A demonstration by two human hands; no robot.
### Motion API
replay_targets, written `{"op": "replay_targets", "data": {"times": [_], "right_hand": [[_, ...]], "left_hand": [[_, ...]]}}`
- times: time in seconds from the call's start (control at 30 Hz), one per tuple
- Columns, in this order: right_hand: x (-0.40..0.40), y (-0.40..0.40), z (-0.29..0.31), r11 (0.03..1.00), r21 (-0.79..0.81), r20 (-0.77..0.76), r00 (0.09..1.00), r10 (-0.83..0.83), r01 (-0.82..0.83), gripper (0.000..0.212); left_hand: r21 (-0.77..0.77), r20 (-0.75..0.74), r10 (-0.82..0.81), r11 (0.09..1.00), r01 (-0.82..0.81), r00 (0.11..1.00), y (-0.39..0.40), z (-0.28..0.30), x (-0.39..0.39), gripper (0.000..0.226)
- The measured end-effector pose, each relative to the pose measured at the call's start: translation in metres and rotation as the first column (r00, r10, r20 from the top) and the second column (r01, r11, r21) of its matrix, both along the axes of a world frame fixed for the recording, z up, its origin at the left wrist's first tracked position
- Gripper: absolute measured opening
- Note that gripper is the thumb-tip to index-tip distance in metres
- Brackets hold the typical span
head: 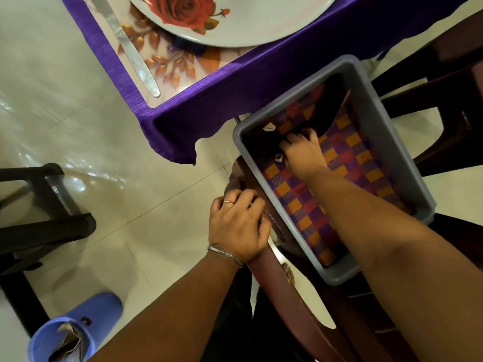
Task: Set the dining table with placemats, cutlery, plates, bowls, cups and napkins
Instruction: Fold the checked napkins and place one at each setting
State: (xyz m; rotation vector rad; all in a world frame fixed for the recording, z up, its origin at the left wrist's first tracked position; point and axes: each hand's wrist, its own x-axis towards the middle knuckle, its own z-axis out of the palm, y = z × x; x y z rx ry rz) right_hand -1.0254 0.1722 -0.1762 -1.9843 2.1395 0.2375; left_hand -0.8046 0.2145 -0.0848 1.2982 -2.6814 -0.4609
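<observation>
A grey plastic tub (371, 105) rests on a dark red chair beside the table. Inside lies a checked purple, red and orange cloth (347, 158). My right hand (303, 150) reaches into the tub's far left part, fingers curled down onto the cloth near a small white piece (279, 157); whether it grips anything I cannot tell. My left hand (239, 226) is closed on the chair's back rail (277, 280). On the table, a white plate with a red rose (261, 19) sits on a leaf-patterned placemat (170, 61), with a knife (128, 45) to its left.
The table wears a purple cloth (235, 92) hanging over its corner. A dark chair (44, 218) stands at the left, another (444, 100) at the right. A blue bin (75, 333) with paper scraps sits at the lower left on the pale tiled floor.
</observation>
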Motion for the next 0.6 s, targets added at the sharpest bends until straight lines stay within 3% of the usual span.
{"op": "replay_targets", "data": {"times": [0.27, 0.33, 0.4, 0.47, 0.6], "right_hand": [[-0.008, 0.038, 0.078, 0.982, -0.186, 0.059, 0.998, 0.019, -0.008, 0.040], [-0.007, 0.054, 0.113, 0.969, -0.247, 0.076, 0.997, 0.027, -0.007, 0.032], [-0.006, 0.070, 0.152, 0.958, -0.286, 0.061, 0.997, 0.048, -0.029, 0.027], [-0.006, 0.090, 0.196, 0.936, -0.338, 0.022, 0.994, 0.108, -0.094, 0.022], [0.000, 0.115, 0.297, 0.886, -0.433, 0.115, 0.965, 0.237, -0.166, 0.025]], "left_hand": [[0.030, 0.120, -0.021, 0.999, 0.018, 0.993, -0.004, 0.008, -0.003, 0.029], [0.157, 0.204, -0.010, 0.987, -0.022, 0.979, -0.002, 0.016, -0.005, 0.044], [0.303, 0.223, 0.071, 0.943, -0.139, 0.972, 0.005, 0.029, -0.009, 0.077], [0.356, 0.140, 0.130, 0.918, -0.173, 0.982, 0.021, 0.058, -0.013, 0.104], [0.399, -0.185, 0.174, 0.913, -0.088, 0.967, 0.057, 0.149, -0.038, 0.119]]}}
